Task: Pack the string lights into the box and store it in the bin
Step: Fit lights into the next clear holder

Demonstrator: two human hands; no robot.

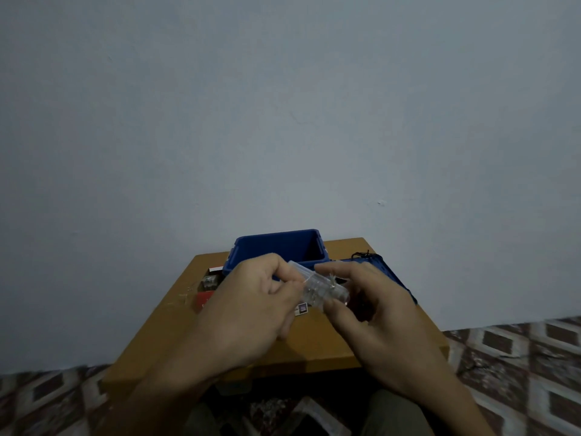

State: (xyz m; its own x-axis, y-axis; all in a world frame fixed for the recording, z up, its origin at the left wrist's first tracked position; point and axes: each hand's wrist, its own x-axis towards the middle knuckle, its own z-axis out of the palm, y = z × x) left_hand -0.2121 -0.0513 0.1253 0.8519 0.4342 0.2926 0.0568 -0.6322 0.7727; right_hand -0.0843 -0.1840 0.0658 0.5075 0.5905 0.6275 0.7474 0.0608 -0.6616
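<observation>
The left hand (248, 306) and right hand (380, 322) each pinch an end of the clear lights (320, 287), held above the table (314, 347). Blur hides any wire, so this is probably their plastic case. The packing step seems under way. Next, the lights must be lowered into the red box (206, 298) at left, before the open bin (276, 247) behind.
</observation>
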